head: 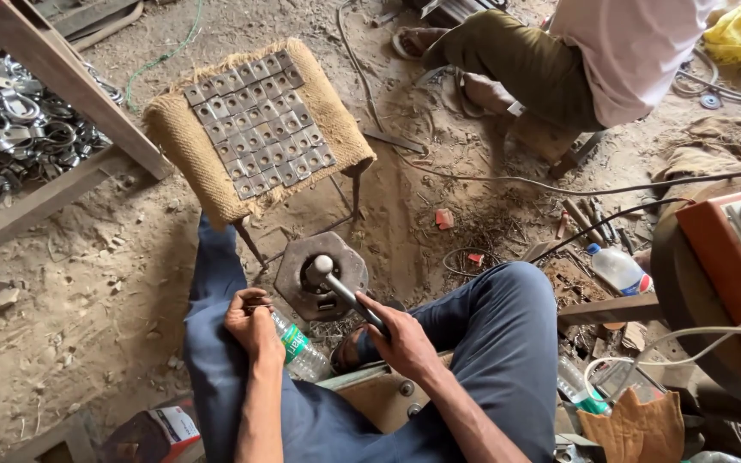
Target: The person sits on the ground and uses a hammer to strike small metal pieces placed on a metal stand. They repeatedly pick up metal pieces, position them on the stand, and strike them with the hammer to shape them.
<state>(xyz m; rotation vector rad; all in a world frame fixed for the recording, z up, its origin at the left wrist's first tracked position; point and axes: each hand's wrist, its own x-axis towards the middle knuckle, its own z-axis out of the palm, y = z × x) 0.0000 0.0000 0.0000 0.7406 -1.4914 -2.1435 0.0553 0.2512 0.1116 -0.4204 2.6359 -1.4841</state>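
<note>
Seated low on a dirt workshop floor, your right hand is clenched around the handle of a metal hammer. The hammer's long axis runs on a slant from your hand up and to the left, and its rounded head points away from you, resting over the eight-sided steel block on the ground between your knees. Your left hand lies on your left thigh with its fingers wrapped around the neck of a clear plastic bottle with a green label; the bottle lies tilted, its base pointing toward your right knee. Just beyond the block stands a stool covered in sacking, with rows of small square metal plates laid on top. Another person squats farther off, upper right.
</note>
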